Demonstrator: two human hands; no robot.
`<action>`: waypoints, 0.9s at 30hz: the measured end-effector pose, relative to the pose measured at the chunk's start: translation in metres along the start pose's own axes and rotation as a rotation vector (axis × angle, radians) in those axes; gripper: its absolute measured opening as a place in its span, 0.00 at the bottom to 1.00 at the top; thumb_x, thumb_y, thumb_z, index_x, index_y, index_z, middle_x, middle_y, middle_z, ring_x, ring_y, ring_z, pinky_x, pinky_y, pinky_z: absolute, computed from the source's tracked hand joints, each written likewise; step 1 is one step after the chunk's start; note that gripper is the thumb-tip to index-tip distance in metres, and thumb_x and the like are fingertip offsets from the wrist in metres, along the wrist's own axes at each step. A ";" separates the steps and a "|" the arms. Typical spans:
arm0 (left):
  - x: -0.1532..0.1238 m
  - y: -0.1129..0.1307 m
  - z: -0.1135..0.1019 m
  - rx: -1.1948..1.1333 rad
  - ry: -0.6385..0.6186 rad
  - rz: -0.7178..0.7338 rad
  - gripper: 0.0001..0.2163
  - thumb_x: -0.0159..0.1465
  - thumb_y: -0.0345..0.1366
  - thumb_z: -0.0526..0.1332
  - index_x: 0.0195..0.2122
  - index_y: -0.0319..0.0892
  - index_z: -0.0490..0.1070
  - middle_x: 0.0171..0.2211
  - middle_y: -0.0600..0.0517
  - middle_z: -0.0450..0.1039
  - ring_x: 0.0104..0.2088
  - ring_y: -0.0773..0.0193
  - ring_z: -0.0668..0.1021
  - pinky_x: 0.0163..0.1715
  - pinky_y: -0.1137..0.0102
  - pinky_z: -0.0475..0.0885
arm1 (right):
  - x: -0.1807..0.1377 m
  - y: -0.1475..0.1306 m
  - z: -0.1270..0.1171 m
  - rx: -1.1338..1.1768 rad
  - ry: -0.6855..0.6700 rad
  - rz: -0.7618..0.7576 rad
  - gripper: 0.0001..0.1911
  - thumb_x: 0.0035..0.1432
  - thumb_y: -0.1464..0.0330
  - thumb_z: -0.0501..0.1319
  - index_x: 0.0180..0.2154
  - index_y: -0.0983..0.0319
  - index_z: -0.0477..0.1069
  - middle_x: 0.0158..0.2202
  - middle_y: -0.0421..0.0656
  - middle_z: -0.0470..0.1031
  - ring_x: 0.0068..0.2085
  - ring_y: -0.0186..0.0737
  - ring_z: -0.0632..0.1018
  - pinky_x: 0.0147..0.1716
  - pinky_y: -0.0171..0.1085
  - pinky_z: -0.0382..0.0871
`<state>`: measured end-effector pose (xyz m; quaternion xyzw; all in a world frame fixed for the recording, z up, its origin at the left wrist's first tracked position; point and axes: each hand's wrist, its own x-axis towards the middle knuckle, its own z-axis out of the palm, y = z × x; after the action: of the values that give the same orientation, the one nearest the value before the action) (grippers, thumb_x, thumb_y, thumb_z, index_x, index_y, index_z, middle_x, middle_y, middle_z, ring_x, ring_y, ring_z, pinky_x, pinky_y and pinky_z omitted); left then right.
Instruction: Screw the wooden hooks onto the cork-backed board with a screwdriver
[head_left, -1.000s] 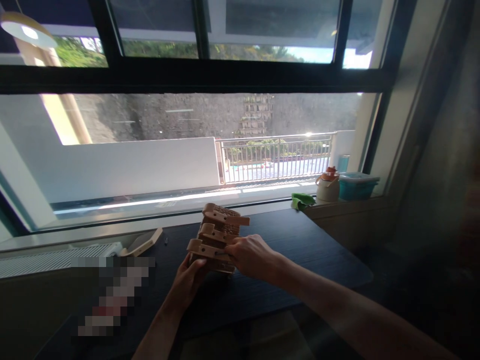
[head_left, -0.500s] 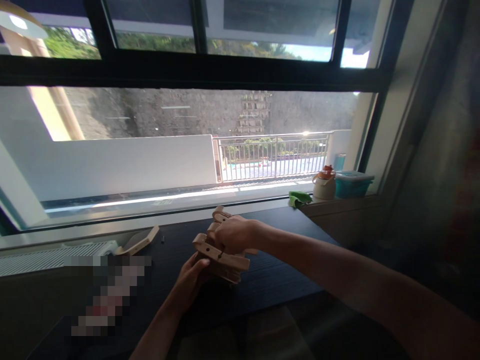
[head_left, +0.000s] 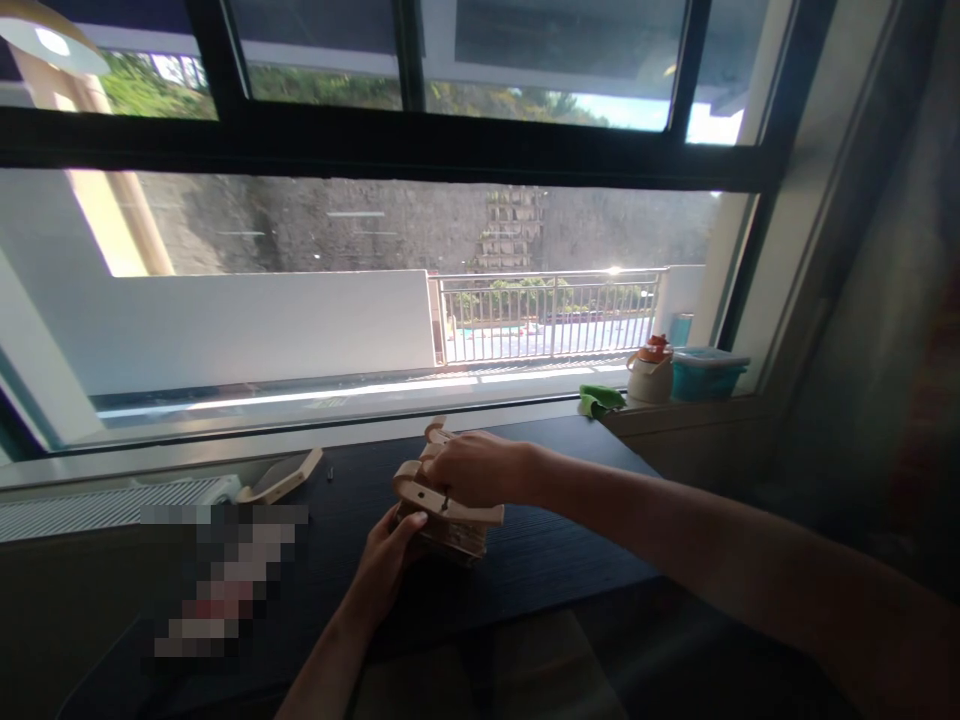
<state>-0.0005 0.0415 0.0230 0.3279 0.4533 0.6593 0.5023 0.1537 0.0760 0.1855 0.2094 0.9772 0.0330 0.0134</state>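
Note:
A small wooden assembly (head_left: 457,512) of pale, round-ended pieces rests on the dark table, between my hands. A dark hole shows in its near side bar, and its lower part looks like stacked slats. My left hand (head_left: 391,548) holds the near left side, thumb pressed on the wood and the other fingers mostly hidden. From the right, my right hand (head_left: 480,468) reaches over the top with curled fingers between the pieces. Whatever those fingertips pinch is hidden. Left of the assembly lie a curved wooden piece (head_left: 291,482) and a tiny dark screw-like part (head_left: 330,474).
The dark table (head_left: 555,550) stands against the window ledge, beside a white radiator (head_left: 180,502). A green cloth (head_left: 600,400), a beige bottle with an orange top (head_left: 651,375) and a teal lidded box (head_left: 709,375) are on the right of the ledge. A blurred patch covers something at left.
The view has shifted slightly. The assembly's near side bar has tilted a little closer to level, while both hands keep their places on the wood.

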 end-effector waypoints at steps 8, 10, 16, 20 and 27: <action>-0.001 -0.002 0.000 0.008 0.016 0.018 0.18 0.43 0.38 0.72 0.36 0.38 0.75 0.27 0.53 0.78 0.28 0.62 0.79 0.31 0.69 0.75 | 0.002 -0.007 0.016 -0.026 0.069 0.214 0.13 0.61 0.68 0.53 0.41 0.65 0.74 0.40 0.53 0.78 0.41 0.49 0.78 0.33 0.38 0.67; -0.002 -0.002 0.000 0.012 0.018 0.023 0.19 0.43 0.37 0.72 0.36 0.38 0.75 0.28 0.53 0.79 0.29 0.62 0.79 0.31 0.68 0.75 | 0.000 0.002 0.016 -0.020 0.071 0.295 0.18 0.63 0.64 0.49 0.41 0.65 0.74 0.38 0.53 0.78 0.39 0.50 0.78 0.30 0.39 0.67; -0.005 0.001 0.002 0.026 -0.007 0.036 0.20 0.43 0.38 0.71 0.38 0.37 0.75 0.30 0.50 0.79 0.31 0.59 0.80 0.33 0.65 0.76 | -0.017 0.018 0.004 -0.022 0.021 0.159 0.15 0.54 0.61 0.61 0.43 0.59 0.73 0.37 0.44 0.78 0.36 0.42 0.79 0.29 0.35 0.67; -0.004 -0.001 0.000 0.030 -0.007 0.034 0.20 0.43 0.38 0.71 0.37 0.37 0.75 0.29 0.51 0.79 0.30 0.60 0.79 0.32 0.67 0.76 | -0.022 0.002 0.000 -0.095 0.064 0.024 0.12 0.60 0.75 0.54 0.43 0.62 0.72 0.46 0.48 0.76 0.48 0.46 0.76 0.37 0.38 0.67; -0.001 -0.004 -0.003 0.033 0.000 0.034 0.21 0.43 0.38 0.71 0.40 0.38 0.75 0.31 0.51 0.79 0.31 0.58 0.80 0.32 0.66 0.76 | -0.025 -0.001 0.015 -0.090 0.050 0.148 0.12 0.62 0.70 0.52 0.42 0.66 0.71 0.40 0.52 0.78 0.42 0.49 0.78 0.36 0.43 0.70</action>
<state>-0.0013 0.0400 0.0186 0.3439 0.4583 0.6602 0.4856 0.1770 0.0658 0.1704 0.2791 0.9567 0.0830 -0.0038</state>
